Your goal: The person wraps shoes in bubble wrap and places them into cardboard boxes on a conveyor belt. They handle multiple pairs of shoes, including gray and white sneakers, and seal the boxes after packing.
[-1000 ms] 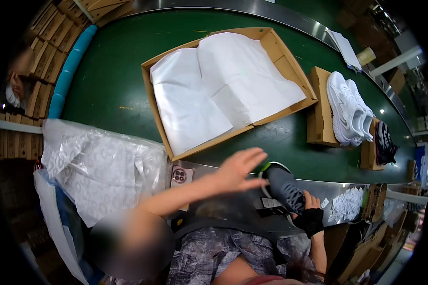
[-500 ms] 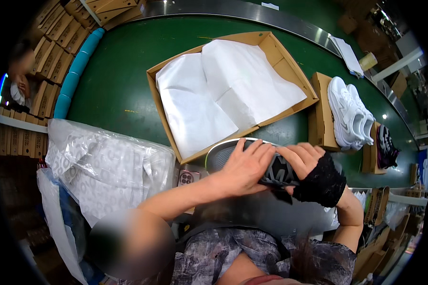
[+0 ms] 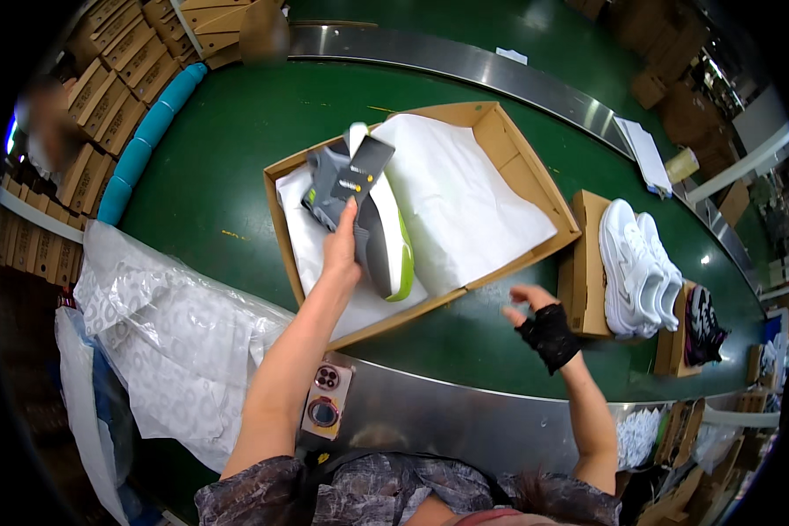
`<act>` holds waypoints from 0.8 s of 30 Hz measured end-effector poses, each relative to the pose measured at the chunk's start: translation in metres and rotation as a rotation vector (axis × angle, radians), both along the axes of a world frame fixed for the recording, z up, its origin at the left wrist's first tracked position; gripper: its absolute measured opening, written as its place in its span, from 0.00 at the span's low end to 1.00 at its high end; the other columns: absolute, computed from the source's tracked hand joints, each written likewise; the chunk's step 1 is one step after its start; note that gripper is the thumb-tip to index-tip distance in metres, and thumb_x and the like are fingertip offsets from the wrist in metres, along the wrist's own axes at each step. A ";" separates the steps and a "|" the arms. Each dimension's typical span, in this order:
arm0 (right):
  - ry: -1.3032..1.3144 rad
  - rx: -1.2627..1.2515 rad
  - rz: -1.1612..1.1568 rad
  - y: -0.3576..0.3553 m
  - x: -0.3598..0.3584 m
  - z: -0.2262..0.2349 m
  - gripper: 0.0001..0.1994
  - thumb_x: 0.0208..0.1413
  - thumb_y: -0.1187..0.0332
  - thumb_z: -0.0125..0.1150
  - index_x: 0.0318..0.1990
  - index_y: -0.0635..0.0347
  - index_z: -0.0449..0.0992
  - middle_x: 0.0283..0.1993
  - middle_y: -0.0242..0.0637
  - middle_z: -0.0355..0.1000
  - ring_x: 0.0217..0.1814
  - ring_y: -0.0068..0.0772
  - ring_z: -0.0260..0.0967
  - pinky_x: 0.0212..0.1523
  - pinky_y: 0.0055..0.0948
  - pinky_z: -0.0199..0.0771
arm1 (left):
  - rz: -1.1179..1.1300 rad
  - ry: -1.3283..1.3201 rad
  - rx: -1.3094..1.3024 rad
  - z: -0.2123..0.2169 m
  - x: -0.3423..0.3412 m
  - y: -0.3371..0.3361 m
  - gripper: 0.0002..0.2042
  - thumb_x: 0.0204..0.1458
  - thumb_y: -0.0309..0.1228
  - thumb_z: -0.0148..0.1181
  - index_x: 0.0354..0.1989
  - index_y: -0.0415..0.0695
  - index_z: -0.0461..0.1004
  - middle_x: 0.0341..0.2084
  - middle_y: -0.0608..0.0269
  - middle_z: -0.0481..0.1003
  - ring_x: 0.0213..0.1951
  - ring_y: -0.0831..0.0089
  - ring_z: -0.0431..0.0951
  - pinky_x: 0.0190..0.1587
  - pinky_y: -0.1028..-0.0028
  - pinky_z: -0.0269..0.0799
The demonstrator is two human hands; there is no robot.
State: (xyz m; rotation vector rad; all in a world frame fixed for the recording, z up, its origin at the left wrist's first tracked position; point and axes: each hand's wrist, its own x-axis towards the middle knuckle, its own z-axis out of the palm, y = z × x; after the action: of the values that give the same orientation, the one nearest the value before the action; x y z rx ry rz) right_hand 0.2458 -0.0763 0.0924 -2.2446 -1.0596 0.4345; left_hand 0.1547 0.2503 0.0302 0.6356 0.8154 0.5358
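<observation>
My left hand (image 3: 343,252) grips a grey sneaker (image 3: 379,245) with a white and bright green sole edge, held over the left part of an open cardboard shoe box (image 3: 522,145). A dark hang tag (image 3: 373,158) shows on the shoe's upper. White tissue paper (image 3: 469,193) lines the box, and the shoe covers some of it. Whether the shoe rests on the paper or hovers just above, I cannot tell. My right hand (image 3: 543,329), in a black fingerless glove, is off the box's near right corner, its fingers apart and holding nothing.
To the right, white sneakers (image 3: 627,272) and a dark patterned shoe (image 3: 701,329) sit on cardboard boxes. A phone (image 3: 328,412) lies near me on the metal edge, beside plastic-wrapped patterned paper (image 3: 175,324). Teal rolls (image 3: 134,158) and stacked boxes (image 3: 118,118) line the left.
The sneaker, held in both hands near my body before, is now over the box's left side in my left hand alone. My right hand has let go and moved away.
</observation>
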 end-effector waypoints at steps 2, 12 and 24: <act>0.434 0.137 -0.208 -0.003 -0.008 -0.029 0.26 0.47 0.65 0.62 0.53 0.64 0.62 0.49 0.43 0.67 0.49 0.44 0.67 0.47 0.35 0.66 | -0.075 0.258 0.051 -0.014 0.009 -0.004 0.32 0.42 0.47 0.64 0.44 0.28 0.67 0.40 0.56 0.72 0.40 0.69 0.73 0.41 0.71 0.69; 1.465 0.847 -0.860 0.055 0.037 -0.098 0.17 0.45 0.64 0.57 0.45 0.55 0.66 0.43 0.39 0.67 0.47 0.42 0.65 0.47 0.42 0.68 | -0.621 0.547 0.097 -0.010 0.026 -0.003 0.47 0.40 0.67 0.48 0.52 0.28 0.56 0.42 0.41 0.68 0.37 0.44 0.74 0.28 0.58 0.76; 0.386 0.737 -0.615 -0.014 0.017 -0.155 0.13 0.49 0.73 0.53 0.43 0.66 0.67 0.43 0.39 0.66 0.42 0.27 0.63 0.43 0.28 0.66 | -0.793 0.397 0.729 0.004 -0.004 -0.056 0.37 0.40 0.46 0.62 0.52 0.29 0.57 0.46 0.36 0.64 0.43 0.48 0.71 0.41 0.60 0.71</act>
State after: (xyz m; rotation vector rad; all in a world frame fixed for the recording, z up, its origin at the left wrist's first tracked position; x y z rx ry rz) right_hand 0.2629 -0.0898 -0.0626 -1.6049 -0.2246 0.1526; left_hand 0.1503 0.1943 0.0341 1.6825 0.6444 -0.0555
